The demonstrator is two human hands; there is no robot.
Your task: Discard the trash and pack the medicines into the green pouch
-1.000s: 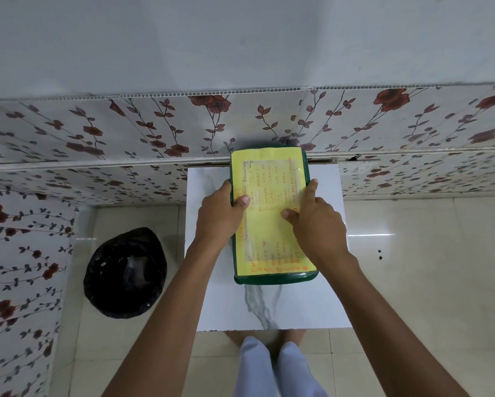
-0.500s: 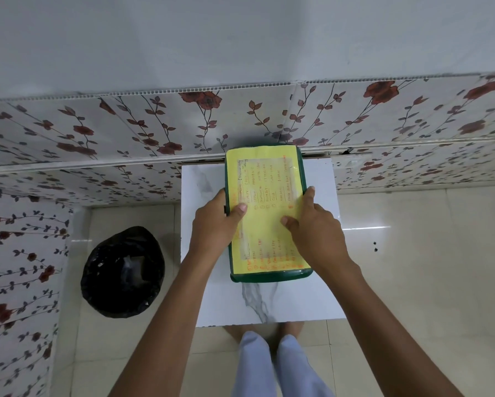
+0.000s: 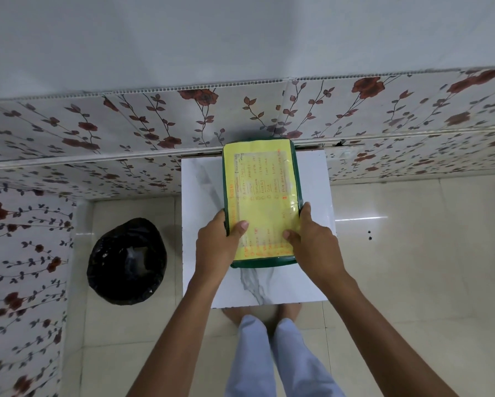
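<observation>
The green pouch (image 3: 262,196) lies flat on the white marble-look table (image 3: 200,196), its long side running away from me. A yellow sheet with orange writing under clear film covers its top. My left hand (image 3: 217,242) grips the pouch's near left edge, thumb on the yellow face. My right hand (image 3: 312,239) grips the near right edge, thumb also on top. No medicines or trash show on the table; the pouch's contents are hidden.
A bin lined with a black bag (image 3: 127,260) stands on the tiled floor left of the table. Flower-patterned wall panels (image 3: 97,138) run behind the table and along the left. My legs and bare feet (image 3: 269,353) are below the table's near edge.
Both hands have slid along the pouch's sides toward its near end. The pouch stays flat on the table.
</observation>
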